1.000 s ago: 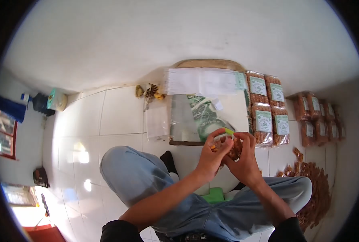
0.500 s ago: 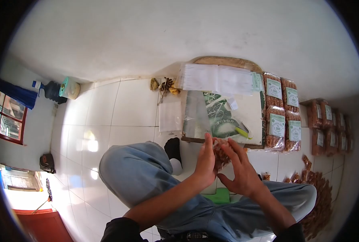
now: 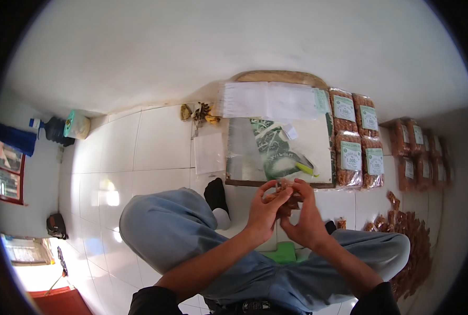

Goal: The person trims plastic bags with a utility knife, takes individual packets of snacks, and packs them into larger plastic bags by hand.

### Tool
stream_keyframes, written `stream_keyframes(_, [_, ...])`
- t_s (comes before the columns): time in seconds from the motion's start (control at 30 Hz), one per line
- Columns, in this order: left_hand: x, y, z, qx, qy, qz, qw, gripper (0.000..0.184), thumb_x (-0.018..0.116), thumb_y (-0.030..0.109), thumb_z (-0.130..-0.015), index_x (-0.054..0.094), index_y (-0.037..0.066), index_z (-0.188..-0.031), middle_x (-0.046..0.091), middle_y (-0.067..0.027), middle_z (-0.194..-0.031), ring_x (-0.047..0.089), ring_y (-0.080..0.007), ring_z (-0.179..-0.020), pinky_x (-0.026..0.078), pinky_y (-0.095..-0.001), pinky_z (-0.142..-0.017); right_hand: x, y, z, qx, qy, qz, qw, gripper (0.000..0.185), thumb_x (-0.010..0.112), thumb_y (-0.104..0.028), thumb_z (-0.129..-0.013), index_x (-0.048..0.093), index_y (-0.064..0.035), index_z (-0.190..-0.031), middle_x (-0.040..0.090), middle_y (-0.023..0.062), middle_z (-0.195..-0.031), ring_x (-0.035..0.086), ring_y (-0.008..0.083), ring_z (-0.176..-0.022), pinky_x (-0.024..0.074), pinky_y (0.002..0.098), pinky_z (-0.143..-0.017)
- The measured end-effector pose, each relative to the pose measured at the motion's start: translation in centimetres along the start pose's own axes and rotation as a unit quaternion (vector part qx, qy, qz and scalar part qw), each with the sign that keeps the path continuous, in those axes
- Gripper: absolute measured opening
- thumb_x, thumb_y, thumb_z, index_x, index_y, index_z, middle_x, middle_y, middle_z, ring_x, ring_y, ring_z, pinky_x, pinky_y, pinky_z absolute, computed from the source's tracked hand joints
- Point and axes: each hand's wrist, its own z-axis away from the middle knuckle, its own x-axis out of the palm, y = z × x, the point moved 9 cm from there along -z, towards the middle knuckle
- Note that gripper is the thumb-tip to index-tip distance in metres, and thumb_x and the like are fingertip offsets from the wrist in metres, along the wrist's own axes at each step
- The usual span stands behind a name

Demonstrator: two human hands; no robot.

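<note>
Between my two hands, in front of the low board's near edge, is a small bundle of brown snack packets. My left hand wraps round its left side, with the thumb across the top. My right hand grips it from the right with bent fingers. Just beyond lies the low board, with a green-handled cutter on its printed green sheet. Clear plastic bags with white paper lie across the board's far side.
Labelled packs of brown snacks stand right of the board, with more packs farther right. A heap of small packets lies beyond my right knee. Bananas and a clear bag are on the left floor. A green object lies between my legs.
The green-handled cutter, in my hands a second ago, now lies on the board. My right hand, spread half a second ago, has closed on the bundle. The camera view has shifted slightly.
</note>
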Motion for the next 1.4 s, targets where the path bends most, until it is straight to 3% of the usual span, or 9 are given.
stream_keyframes(0.43, [0.8,-3.3,-0.5,0.065,0.097,-0.048,0.992,0.079,0.081,0.019,-0.078,0.028,0.004,-0.134,0.052,-0.016,-0.116,0.06,-0.019,-0.1,0.054,-0.0296,-0.079,-2.9,2.7,1.8,0.009,0.068,0.053,0.996,0.073,0.081,-0.012,-0.063,0.044,-0.004,-0.126,0.054,0.0158,-0.113,0.057,0.0353,-0.101,0.0498,0.0424,-0.084])
stream_keyframes(0.6, [4.1,-4.1,-3.4,0.084,0.017,-0.117,0.989,0.077,0.071,0.043,-0.085,0.026,0.004,-0.134,0.051,-0.0146,-0.117,0.059,-0.0179,-0.099,0.052,-0.0267,-0.074,-6.9,4.9,1.4,0.027,0.103,0.051,0.993,0.068,0.081,-0.014,-0.059,0.048,-0.0057,-0.118,0.057,0.015,-0.105,0.057,0.0359,-0.097,0.0494,0.0434,-0.081])
stream_keyframes(0.73, [7.3,-3.2,-4.4,-0.002,-0.006,-0.124,0.992,0.055,0.048,0.058,-0.094,0.048,0.007,-0.118,0.061,-0.0049,-0.091,0.06,-0.015,-0.09,0.05,-0.0306,-0.072,-11.3,7.5,0.9,0.049,0.206,-0.012,0.977,0.064,0.078,-0.015,-0.067,0.044,-0.0013,-0.119,0.058,0.0167,-0.103,0.061,0.0306,-0.091,0.0511,0.039,-0.077])
stream_keyframes(0.8, [5.2,-4.0,-7.8,0.037,0.012,-0.185,0.982,0.055,0.059,0.055,-0.089,0.05,0.007,-0.115,0.06,-0.0064,-0.09,0.059,-0.0188,-0.083,0.048,-0.0378,-0.074,-13.8,8.5,0.8,0.105,0.237,-0.066,0.963,0.065,0.077,-0.016,-0.069,0.041,0.0009,-0.121,0.058,0.0172,-0.104,0.061,0.0273,-0.09,0.0517,0.0357,-0.076])
stream_keyframes(0.87, [6.3,-1.2,-8.3,0.354,0.104,-0.642,0.672,0.061,0.074,0.047,-0.079,0.049,0.005,-0.116,0.058,-0.0087,-0.087,0.058,-0.0241,-0.082,0.046,-0.0407,-0.076,-15.4,10.2,1.0,0.159,0.266,-0.122,0.943,0.067,0.077,-0.017,-0.072,0.039,0.003,-0.123,0.059,0.0177,-0.105,0.062,0.024,-0.089,0.0523,0.0324,-0.074])
stream_keyframes(0.9, [8.2,-1.4,-6.7,0.456,0.118,-0.708,0.527,0.058,0.08,0.037,-0.069,0.053,0.004,-0.107,0.056,-0.0102,-0.084,0.057,-0.0279,-0.084,0.045,-0.0404,-0.078,-15.4,12.0,1.3,0.209,0.269,-0.198,0.919,0.067,0.075,-0.017,-0.074,0.036,0.0014,-0.126,0.059,0.0166,-0.105,0.061,0.0219,-0.093,0.0523,0.0314,-0.075])
stream_keyframes(1.0, [8.4,-3.3,-6.7,0.427,0.145,-0.792,0.412,0.048,0.079,0.034,-0.071,0.055,0.006,-0.101,0.055,-0.0122,-0.1,0.055,-0.0299,-0.095,0.046,-0.043,-0.08,-15.1,14.1,1.9,0.287,0.259,-0.34,0.857,0.069,0.072,-0.019,-0.077,0.031,-0.003,-0.13,0.059,0.0121,-0.102,0.06,0.0167,-0.092,0.0516,0.0318,-0.071])
stream_keyframes(1.23, [3.0,-4.9,-11.3,0.307,0.048,-0.788,0.532,0.051,0.081,0.033,-0.069,0.055,0.005,-0.103,0.053,-0.0127,-0.107,0.052,-0.0334,-0.103,0.046,-0.0439,-0.083,-14.7,15.1,2.5,0.317,0.275,-0.439,0.794,0.061,0.072,-0.024,-0.077,0.034,-0.0083,-0.122,0.059,0.0085,-0.098,0.058,0.0155,-0.085,0.0501,0.0336,-0.068])
stream_keyframes(1.4, [5.5,-4.2,-7.8,0.488,0.014,-0.708,0.51,0.034,0.077,0.025,-0.074,0.061,0.005,-0.097,0.059,-0.016,-0.096,0.055,-0.0347,-0.099,0.045,-0.0435,-0.084,-14.4,15.5,2.4,0.317,0.28,-0.425,0.801,0.062,0.073,-0.024,-0.076,0.034,-0.0072,-0.122,0.06,0.0096,-0.1,0.059,0.0163,-0.086,0.0512,0.0335,-0.066])
